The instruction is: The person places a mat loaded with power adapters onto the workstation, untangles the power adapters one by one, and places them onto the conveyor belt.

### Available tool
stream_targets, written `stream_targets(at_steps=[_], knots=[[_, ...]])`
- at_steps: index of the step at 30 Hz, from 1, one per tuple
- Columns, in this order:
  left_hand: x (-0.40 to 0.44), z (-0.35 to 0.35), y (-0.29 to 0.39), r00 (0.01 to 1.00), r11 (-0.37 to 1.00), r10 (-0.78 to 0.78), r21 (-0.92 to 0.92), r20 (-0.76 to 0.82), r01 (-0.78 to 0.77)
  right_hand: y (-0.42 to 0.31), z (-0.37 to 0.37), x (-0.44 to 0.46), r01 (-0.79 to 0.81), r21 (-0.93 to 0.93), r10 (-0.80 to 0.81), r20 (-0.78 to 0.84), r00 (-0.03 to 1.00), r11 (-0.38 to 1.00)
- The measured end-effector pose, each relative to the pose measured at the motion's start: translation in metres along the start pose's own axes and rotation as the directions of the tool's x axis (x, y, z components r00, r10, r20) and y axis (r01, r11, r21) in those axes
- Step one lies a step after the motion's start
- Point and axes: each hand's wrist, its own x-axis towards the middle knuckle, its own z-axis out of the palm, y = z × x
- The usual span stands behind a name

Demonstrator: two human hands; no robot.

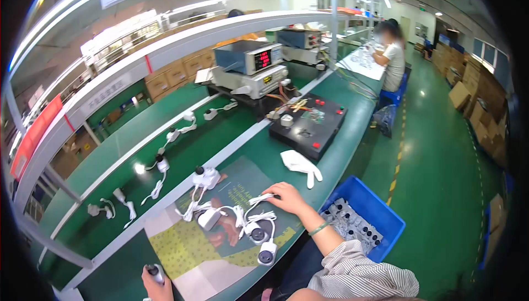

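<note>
My right hand [285, 197] pinches a white cable [263, 197] above a printed sheet on the bench. The cable lies among white cords leading to small white plug-in units; one unit with a black round face [266, 253] rests at the bench's front edge, another [257, 234] just behind it. At the lower left my left hand [157, 286] is wrapped around a small grey-white unit [157, 272], partly hidden by the fingers. More corded units [207, 176] lie farther back on the printed sheet [182, 246].
A white glove [301, 166] lies beside a black test box [308, 123] with red buttons. Instruments with lit displays [262, 60] stand behind. A blue bin [392, 225] of bagged units is at my right. Corded units [162, 163] line the back strip. Another person [393, 61] sits farther along.
</note>
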Motion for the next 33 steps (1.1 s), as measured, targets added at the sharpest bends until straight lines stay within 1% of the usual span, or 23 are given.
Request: stream_targets(at_steps=[2, 3, 4, 5, 6, 7, 8, 10, 12, 13, 14, 15, 16, 18, 22, 25, 28, 31, 33], knots=[[-0.003, 0.001, 0.003, 0.98, 0.979, -0.2, 0.027, 0.004, 0.2, 0.002, 0.002, 0.0, -0.004, 0.001, 0.004, -0.009, 1.0, 1.0], [-0.002, 0.002, 0.004, 0.952, 0.952, -0.304, 0.055, 0.023, 0.302, 0.0, 0.0, 0.002, 0.039, 0.004, -0.039, -0.031, 0.999, 0.999], [-0.002, 0.003, 0.004, 0.91, 0.908, -0.414, 0.089, 0.03, 0.41, 0.001, 0.002, 0.002, 0.071, -0.046, -0.075, -0.075, 0.994, 0.996], [0.0, -0.002, 0.011, 0.91, 0.911, -0.411, 0.069, 0.058, 0.407, 0.003, 0.005, 0.003, 0.042, 0.019, -0.04, -0.086, 0.995, 0.999], [0.001, -0.006, 0.018, 0.907, 0.911, -0.413, 0.05, 0.078, 0.41, -0.007, 0.001, 0.005, 0.043, 0.003, -0.043, -0.069, 0.997, 0.999], [0.0, -0.005, 0.02, 0.927, 0.928, -0.372, 0.043, 0.049, 0.37, -0.001, 0.005, 0.004, 0.039, 0.033, -0.037, -0.071, 0.997, 0.999], [-0.002, -0.005, 0.02, 0.944, 0.943, -0.33, 0.041, 0.024, 0.329, 0.004, 0.008, 0.003, 0.081, -0.005, -0.082, -0.103, 0.991, 0.997], [-0.001, -0.011, 0.024, 0.991, 0.995, -0.101, -0.033, -0.093, 0.098, -0.002, 0.003, 0.004, 0.024, 0.038, -0.023, -0.042, 0.999, 0.999], [0.0, -0.008, 0.02, 0.991, 0.996, -0.011, -0.084, -0.134, 0.0, -0.006, 0.001, 0.005, 0.036, 0.041, -0.034, -0.047, 0.998, 0.999], [0.001, -0.009, 0.022, 0.991, 0.99, -0.127, -0.069, -0.044, 0.123, -0.007, 0.002, 0.004, 0.031, 0.044, -0.028, -0.062, 0.998, 0.999], [0.0, -0.009, 0.022, 0.97, 0.969, -0.239, -0.052, 0.046, 0.242, -0.007, 0.003, 0.003, 0.023, 0.042, -0.02, -0.081, 0.997, 0.999], [-0.002, -0.001, 0.014, 0.99, 0.99, -0.139, -0.01, -0.019, 0.139, -0.009, 0.002, 0.003, 0.012, 0.069, -0.007, -0.073, 0.997, 0.998], [-0.001, -0.006, 0.021, 0.992, 0.992, -0.123, -0.018, 0.004, 0.123, -0.008, 0.003, 0.003, 0.015, 0.069, -0.01, -0.069, 0.998, 0.997], [-0.001, -0.006, 0.021, 0.992, 0.992, -0.126, 0.009, 0.009, 0.126, -0.007, 0.004, 0.002, 0.01, 0.064, -0.006, -0.07, 0.998, 0.998], [0.0, -0.004, 0.022, 0.992, 0.991, -0.124, 0.038, -0.03, 0.125, -0.011, 0.002, 0.003, -0.018, 0.069, 0.021, -0.038, 0.999, 0.997], [-0.003, 0.001, 0.021, 0.988, 0.982, -0.149, 0.107, -0.045, 0.153, -0.007, 0.001, 0.003, 0.007, 0.048, -0.006, -0.025, 1.0, 0.999], [-0.003, 0.002, 0.019, 0.988, 0.982, -0.136, 0.124, -0.078, 0.145, -0.008, 0.001, 0.003, 0.001, 0.058, 0.0, -0.028, 1.0, 0.998], [-0.003, 0.002, 0.02, 0.987, 0.982, -0.136, 0.122, -0.081, 0.145, -0.009, 0.0, 0.003, 0.014, 0.038, -0.013, -0.03, 0.999, 0.999], [-0.003, -0.001, 0.023, 0.987, 0.979, -0.146, 0.136, -0.061, 0.153, -0.011, 0.001, 0.003, -0.002, 0.067, 0.005, -0.037, 0.999, 0.998]])
